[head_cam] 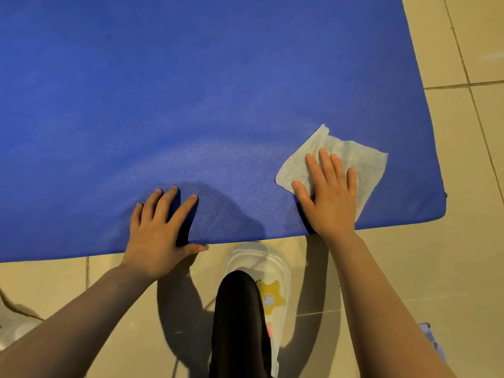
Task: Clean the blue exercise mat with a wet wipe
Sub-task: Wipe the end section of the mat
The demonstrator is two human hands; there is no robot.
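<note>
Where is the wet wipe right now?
The wet wipe lies flat under the right hand, on the blue mat near its right front corner.

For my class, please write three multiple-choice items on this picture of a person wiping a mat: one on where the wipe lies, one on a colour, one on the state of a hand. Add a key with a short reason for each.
1. Where on the mat does the wipe lie?
A. at the far left edge
B. near the near right corner
C. on the floor beside it

2. What colour is the star on the shoe?
A. yellow
B. red
C. green

3. How does the right hand meet the wipe?
A. it pinches it in a fist, lifted off the mat
B. it hovers clear above it
C. it presses on it with flat, straight fingers

Key:
1 B, the wipe sits by the corner where the mat meets the tiled floor.
2 A, the star is plainly yellow.
3 C, the fingers lie straight on the wipe; the left hand rests on the mat's near edge.
</note>
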